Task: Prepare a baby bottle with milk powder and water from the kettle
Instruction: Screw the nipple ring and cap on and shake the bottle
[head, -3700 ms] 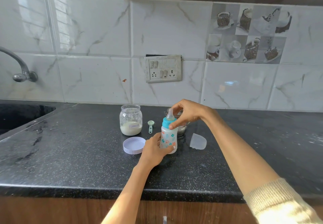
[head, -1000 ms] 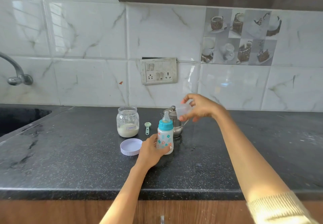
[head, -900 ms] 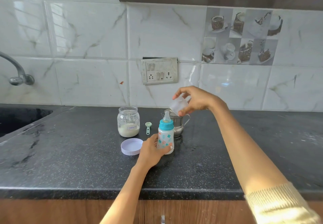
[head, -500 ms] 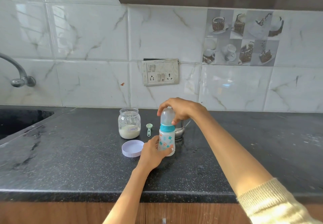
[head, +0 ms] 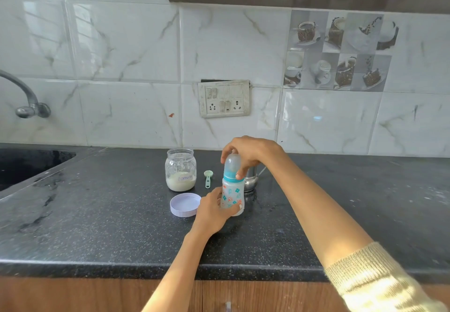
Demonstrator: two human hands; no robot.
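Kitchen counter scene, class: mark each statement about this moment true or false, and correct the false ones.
1. The clear domed cap sits over the baby bottle with the teal collar. True.
2. The glass formula jar has its lid on. False: the round lilac lid lies on the black counter.
3. The left hand grips the bottle's lower body. True.
4. The small green scoop is in the right hand. False: it lies on the counter beside the jar.

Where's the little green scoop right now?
The green scoop lies on the black counter, between the formula jar and the baby bottle.
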